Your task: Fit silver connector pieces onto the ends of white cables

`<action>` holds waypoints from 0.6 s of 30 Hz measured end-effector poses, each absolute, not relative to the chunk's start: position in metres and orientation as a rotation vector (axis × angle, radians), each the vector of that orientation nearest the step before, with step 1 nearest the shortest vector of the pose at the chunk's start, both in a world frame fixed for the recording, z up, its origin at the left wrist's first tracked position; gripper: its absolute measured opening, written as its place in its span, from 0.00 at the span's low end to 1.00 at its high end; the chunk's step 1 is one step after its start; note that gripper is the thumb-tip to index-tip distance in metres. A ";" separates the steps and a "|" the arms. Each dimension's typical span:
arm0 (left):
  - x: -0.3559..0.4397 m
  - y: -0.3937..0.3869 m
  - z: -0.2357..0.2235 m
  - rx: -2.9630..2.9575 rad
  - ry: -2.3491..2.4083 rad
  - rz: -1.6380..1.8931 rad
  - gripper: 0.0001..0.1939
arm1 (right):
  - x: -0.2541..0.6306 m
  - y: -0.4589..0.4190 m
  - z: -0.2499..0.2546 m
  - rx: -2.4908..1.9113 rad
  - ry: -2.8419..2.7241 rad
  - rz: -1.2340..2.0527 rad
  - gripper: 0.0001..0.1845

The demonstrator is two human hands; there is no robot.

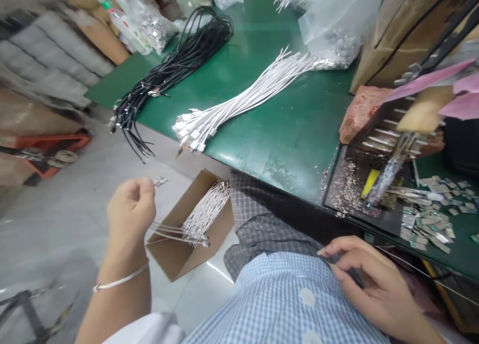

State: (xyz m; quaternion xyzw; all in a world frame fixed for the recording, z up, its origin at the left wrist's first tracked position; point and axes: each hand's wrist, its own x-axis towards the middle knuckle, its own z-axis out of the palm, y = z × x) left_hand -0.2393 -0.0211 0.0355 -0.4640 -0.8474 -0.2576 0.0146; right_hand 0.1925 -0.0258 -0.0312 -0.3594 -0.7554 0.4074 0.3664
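Note:
My left hand is closed in a fist around a few thin white cables. Their ends stick out to the right, over a cardboard box, and small metal tips show beyond my thumb. Inside the box lies a bundle of white cables. My right hand hovers by the front of the blue checked shirt, its fingers bent and apart, with nothing seen in it. On the green table rests a bunch of white cables with plugs.
Black cables hang over the table's left edge. A soldering iron leans near a brick, above a dark tray with solder crumbs. Small flat parts lie scattered beside it. Clear bags of metal parts stand at the back.

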 end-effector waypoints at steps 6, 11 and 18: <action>-0.283 -0.003 -0.013 -1.244 -2.890 -0.478 0.11 | 0.194 -0.028 -0.042 -0.976 -1.957 1.039 0.06; -0.290 0.012 -0.075 -1.230 -3.019 -0.454 0.16 | 0.191 -0.030 -0.044 -1.002 -1.971 1.026 0.06; -0.244 0.005 -0.073 -1.528 -2.864 -0.846 0.13 | 0.182 -0.032 -0.050 -1.030 -1.955 1.055 0.06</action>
